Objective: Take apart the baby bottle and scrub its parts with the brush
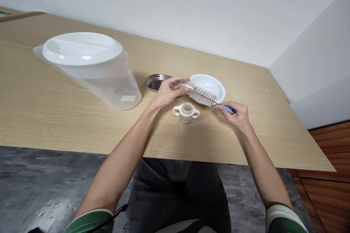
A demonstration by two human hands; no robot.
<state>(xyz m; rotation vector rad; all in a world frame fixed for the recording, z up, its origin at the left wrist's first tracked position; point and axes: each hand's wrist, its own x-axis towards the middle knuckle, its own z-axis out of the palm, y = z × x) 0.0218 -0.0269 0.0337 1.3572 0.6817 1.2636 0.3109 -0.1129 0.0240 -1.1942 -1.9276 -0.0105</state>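
Observation:
My left hand point(172, 90) is closed round a clear, dome-shaped bottle cap point(187, 87), its open end turned to the right. In my right hand point(235, 113) is the blue handle of a bottle brush point(205, 95). The white bristles point left, with the brush tip at or just inside the cap's mouth; which of the two I cannot tell. Below the cap, a small baby bottle point(187, 112) with two white side handles stands upright and uncapped on the table. Behind the brush lies a white bowl point(210, 81), partly covered by the bristles.
A tall translucent pitcher point(115, 85) with a white lid stands on the left of the wooden table point(82, 127). A round metal dish point(153, 83) sits behind my left hand. A thin pale strip point(267, 87) lies at the right, near the wall.

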